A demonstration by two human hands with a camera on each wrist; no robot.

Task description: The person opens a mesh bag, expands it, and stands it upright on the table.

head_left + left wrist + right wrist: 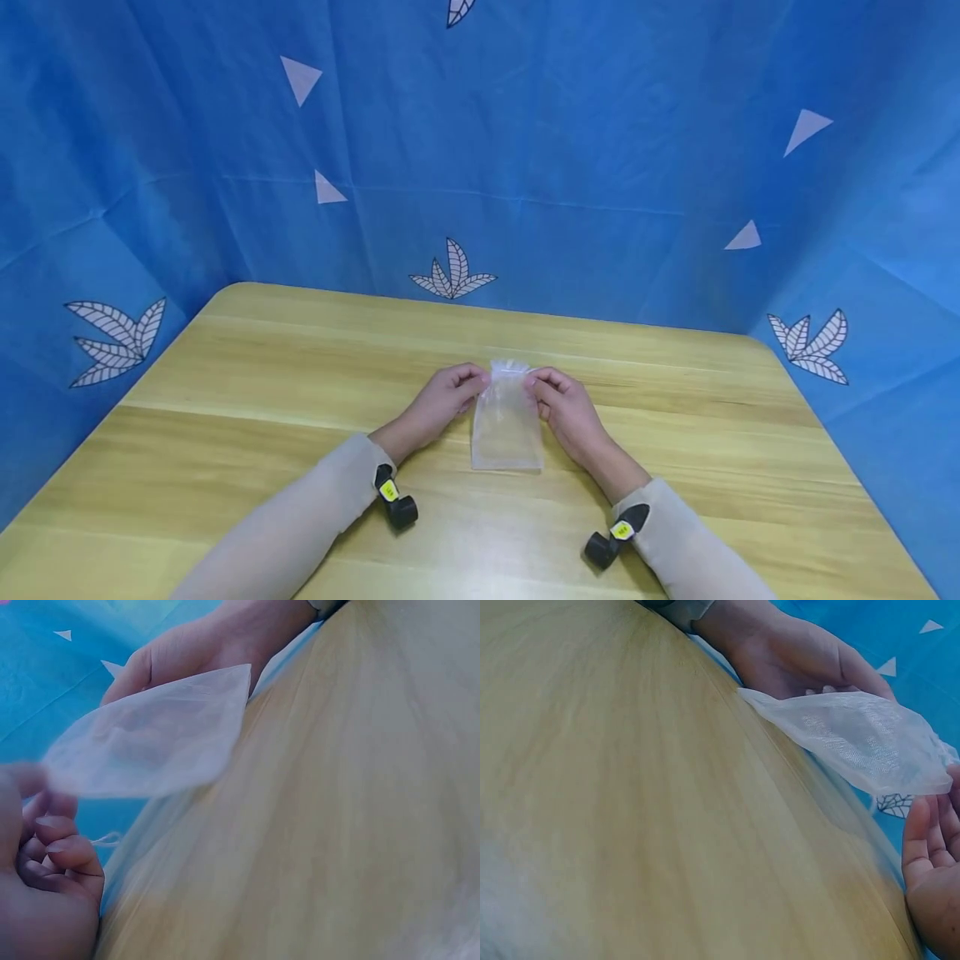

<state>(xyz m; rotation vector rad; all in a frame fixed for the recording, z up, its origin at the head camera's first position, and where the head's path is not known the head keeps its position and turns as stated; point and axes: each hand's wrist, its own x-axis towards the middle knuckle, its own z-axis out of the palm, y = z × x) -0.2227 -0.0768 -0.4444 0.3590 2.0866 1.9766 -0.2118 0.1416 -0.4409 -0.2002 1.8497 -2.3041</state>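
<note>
A small sheer white drawstring pouch (507,425) hangs from both hands in the middle of the head view, its gathered top edge up and its flat bottom toward me. At its upper left side my left hand (444,400) pinches the fabric between thumb and forefinger. My right hand (572,410) pinches the upper right side the same way. In the left wrist view the mesh pouch (161,739) stretches between the fingers, and a thin white cord (107,839) loops out by the left hand. The right wrist view shows the pouch (862,739) slightly puffed, nothing visible inside.
A wood-grain table (247,467) with rounded far corners lies under the hands. Blue curtain (570,167) with white leaf and triangle prints surrounds it at the back and both sides. A small black camera (402,510) sits on each wrist.
</note>
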